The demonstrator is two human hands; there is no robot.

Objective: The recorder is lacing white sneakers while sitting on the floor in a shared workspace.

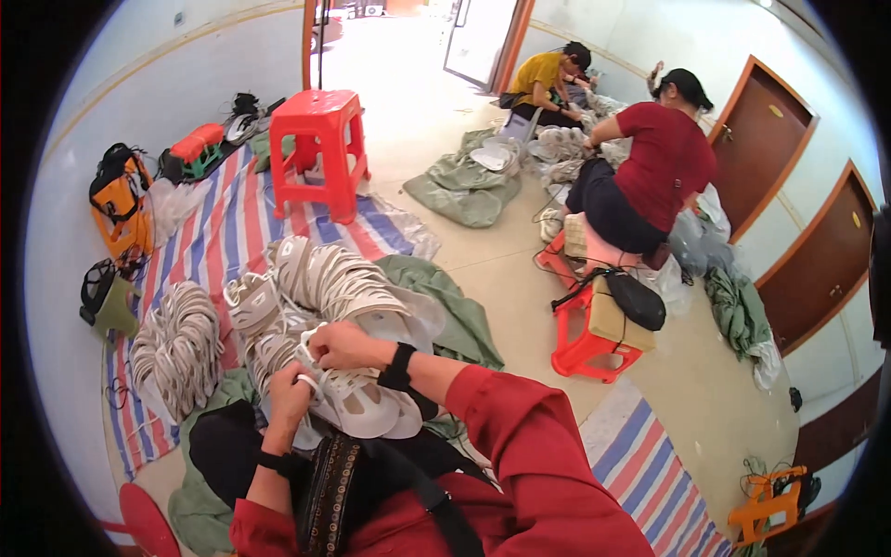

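Note:
Across my lap lies a pale shoe upper (357, 408), its rounded toe end pointing away to the right. My left hand (290, 395) is closed in a pinch on a white shoelace (310, 382) at the upper's near left side. Just above it, my right hand (351, 346) has its fingers pinched on the lace near the eyelets; the fingertips are partly hidden. Beyond my hands, nested rows of similar beige-white shoe uppers (320, 278) lie close together. A separate bundle of uppers (178, 348) stands to the left.
A red plastic stool (320, 148) stands on a striped sheet (209, 223) ahead. Green sacking (445, 311) spreads beside the uppers. To the right, a person in a dark red shirt (659, 167) sits near another red stool (594, 325); a person in yellow (538, 79) bends farther back.

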